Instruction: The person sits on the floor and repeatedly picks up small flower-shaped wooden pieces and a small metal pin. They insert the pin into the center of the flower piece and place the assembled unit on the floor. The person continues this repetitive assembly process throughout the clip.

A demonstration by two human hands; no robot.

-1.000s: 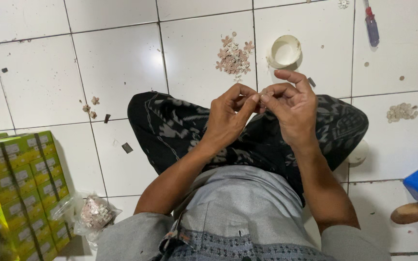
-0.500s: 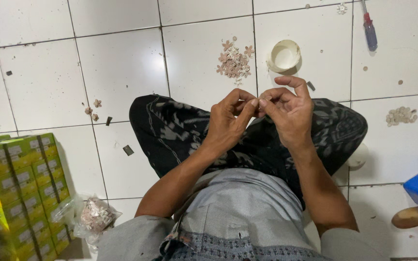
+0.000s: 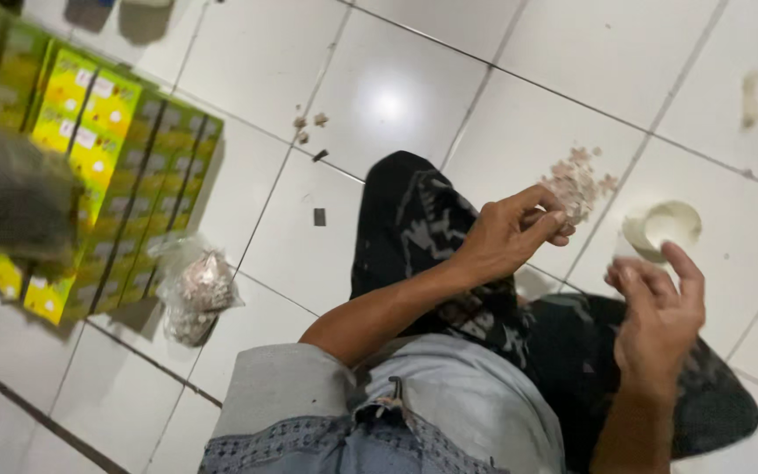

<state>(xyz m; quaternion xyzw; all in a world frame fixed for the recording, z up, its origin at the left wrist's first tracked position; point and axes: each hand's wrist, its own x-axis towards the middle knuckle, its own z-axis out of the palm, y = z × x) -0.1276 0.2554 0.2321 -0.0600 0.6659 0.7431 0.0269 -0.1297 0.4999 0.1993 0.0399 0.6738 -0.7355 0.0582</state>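
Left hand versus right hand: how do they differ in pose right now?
The left hand is curled, its fingers pinched together near the pile of small pale pieces; the right hand is looser, its fingers raised and spread. The left hand sits higher in the view over the dark patterned trousers; the right hand sits lower, just below the white cup. Whether either holds a piece cannot be told. Both are bare and apart.

Boxes: a block of small yellow-and-green cartons (image 3: 107,167) lay in tight rows on the tiled floor at ten o'clock.
Bag: a clear plastic pouch (image 3: 195,294) of pale bits sat just beside them, toward eight o'clock.
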